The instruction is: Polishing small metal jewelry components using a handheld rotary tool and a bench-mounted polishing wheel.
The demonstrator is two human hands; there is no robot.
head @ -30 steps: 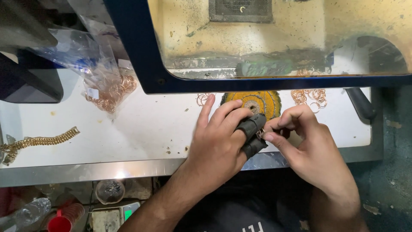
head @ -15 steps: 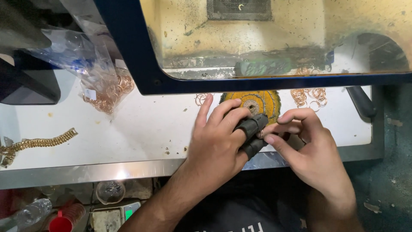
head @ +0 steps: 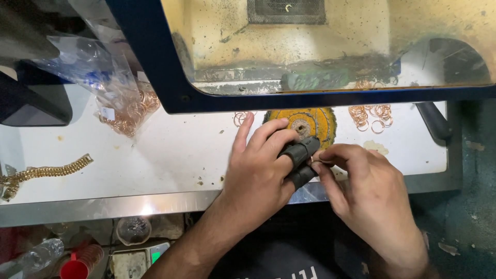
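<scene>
A small ring (head: 316,159), barely visible, sits pinched between the two hands just in front of the yellow buffing wheel (head: 310,123), above the front edge of the white desk (head: 170,155). Head view: the left hand (head: 258,173) has two fingers (head: 299,152) sheathed in black rubber guards, pressed against the piece, probably to protect the skin and steady the work. The right hand (head: 369,194) closes its fingertips on the same piece from the opposite side. Loose copper-coloured rings (head: 369,114) lie beside the wheel, within easy reach. A clear bag of similar rings (head: 126,111) rests further left, and a gold chain bracelet (head: 46,171) lies well apart at the desk's left end. A blue-framed dust hood (head: 320,98) overhangs the wheel.
</scene>
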